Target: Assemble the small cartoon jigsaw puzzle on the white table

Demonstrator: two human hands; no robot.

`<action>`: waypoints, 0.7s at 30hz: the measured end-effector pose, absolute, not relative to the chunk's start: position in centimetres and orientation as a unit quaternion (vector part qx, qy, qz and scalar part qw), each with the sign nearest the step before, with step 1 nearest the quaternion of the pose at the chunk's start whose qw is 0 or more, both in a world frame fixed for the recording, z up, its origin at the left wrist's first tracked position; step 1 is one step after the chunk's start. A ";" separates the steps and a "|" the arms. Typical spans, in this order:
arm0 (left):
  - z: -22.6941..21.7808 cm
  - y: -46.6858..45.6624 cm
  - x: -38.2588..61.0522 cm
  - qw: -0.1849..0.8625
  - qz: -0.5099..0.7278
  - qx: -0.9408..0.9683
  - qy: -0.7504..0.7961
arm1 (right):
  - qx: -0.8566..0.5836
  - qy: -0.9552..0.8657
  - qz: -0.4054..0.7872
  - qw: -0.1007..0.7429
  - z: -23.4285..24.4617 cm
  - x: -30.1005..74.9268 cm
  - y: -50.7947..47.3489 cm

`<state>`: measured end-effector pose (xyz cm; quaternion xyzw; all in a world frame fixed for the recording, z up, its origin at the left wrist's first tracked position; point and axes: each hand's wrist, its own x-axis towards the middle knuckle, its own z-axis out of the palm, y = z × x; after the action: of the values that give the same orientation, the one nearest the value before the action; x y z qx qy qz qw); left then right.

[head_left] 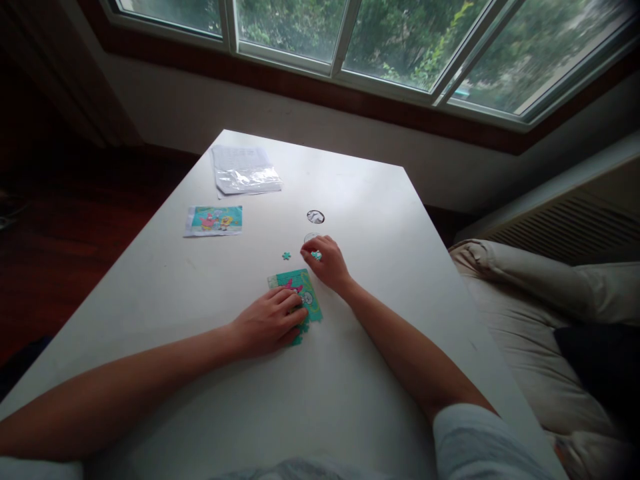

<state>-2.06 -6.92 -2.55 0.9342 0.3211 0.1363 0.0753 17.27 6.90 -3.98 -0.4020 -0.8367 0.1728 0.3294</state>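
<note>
A partly assembled teal jigsaw puzzle (311,293) with pink figures lies on the white table. My left hand (267,321) rests palm down over its left and lower part, fingers laid out and covering some of it. Beyond the puzzle's upper right, my right hand (327,265) bends its fingers, with thumb and forefinger tips together; anything between them is too small to make out. Through the gap of those fingers shows a teal puzzle piece (316,255). Another loose puzzle piece (286,256) lies just left of this hand.
Behind my right hand are a clear round disc (310,237) and a dark-rimmed round item (315,217). A cartoon picture card (218,220) and papers in a clear sleeve (246,171) lie at the far left of the white table (370,207). A cushioned seat (520,313) stands to the right.
</note>
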 end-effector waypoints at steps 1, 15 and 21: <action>-2.5 -6.9 -2.1 0.073 0.133 0.934 0.325 | -0.412 -0.824 0.177 0.345 -3.9 17.8 7.2; -2.1 -4.0 -5.1 -0.007 0.122 0.874 0.471 | -0.436 -0.807 0.220 0.333 -4.9 19.6 8.5; -1.5 -4.1 -4.6 -0.031 0.058 0.884 0.463 | -0.441 -0.799 0.212 0.349 -4.8 19.9 8.8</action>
<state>-4.64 -4.13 -1.54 0.8838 0.4632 0.0578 -0.0311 19.85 8.83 -4.77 -0.4413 -0.7990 0.2125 0.3488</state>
